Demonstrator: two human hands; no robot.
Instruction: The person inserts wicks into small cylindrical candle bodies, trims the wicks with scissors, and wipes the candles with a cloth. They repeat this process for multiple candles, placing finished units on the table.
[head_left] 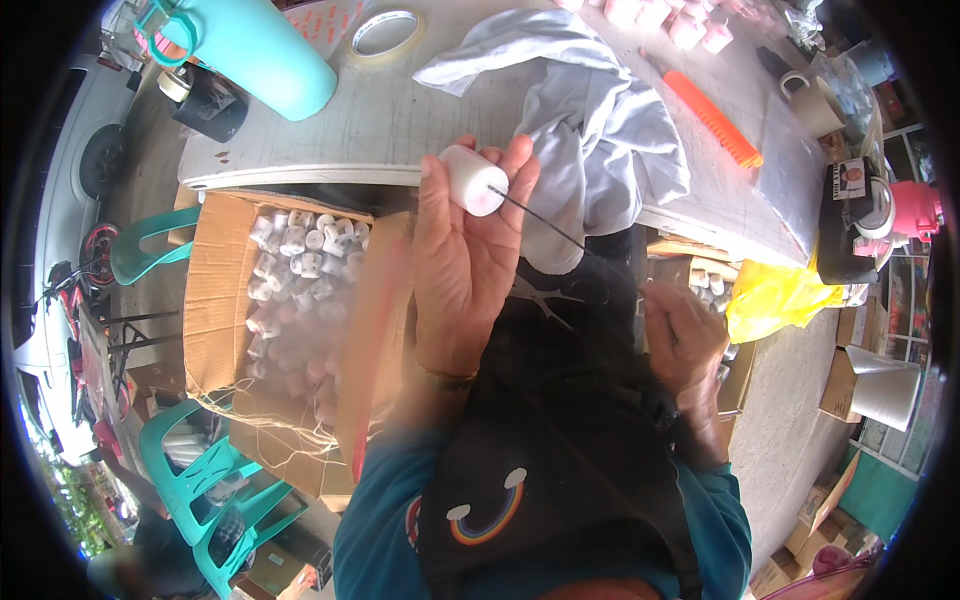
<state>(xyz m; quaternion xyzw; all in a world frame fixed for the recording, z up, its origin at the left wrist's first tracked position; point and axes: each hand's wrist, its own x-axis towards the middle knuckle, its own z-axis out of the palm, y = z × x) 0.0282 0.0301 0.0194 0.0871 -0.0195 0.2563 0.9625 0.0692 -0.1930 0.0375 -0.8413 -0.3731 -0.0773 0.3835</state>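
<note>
My left hand (pixel 468 250) holds a short white cylinder, which looks like a candle (pixel 474 185), above the table's near edge, fingers curled around its sides. A thin dark rod (pixel 545 222) runs from the middle of the candle's end down to my right hand (pixel 683 338). The fingers of my right hand are pinched on the rod's other end, low at the right. Whether the rod's tip goes inside the candle cannot be made out. Scissors (pixel 545 297) lie on the dark apron (pixel 560 400) between my arms.
An open cardboard box (pixel 215 300) full of similar white pieces stands left. On the white table (pixel 300 150) are a grey cloth (pixel 590 110), tape roll (pixel 386 36), teal tumbler (pixel 265 60), orange strip-shaped tool (pixel 710 118) and pink pieces (pixel 688 30). A yellow bag (pixel 785 300) hangs right.
</note>
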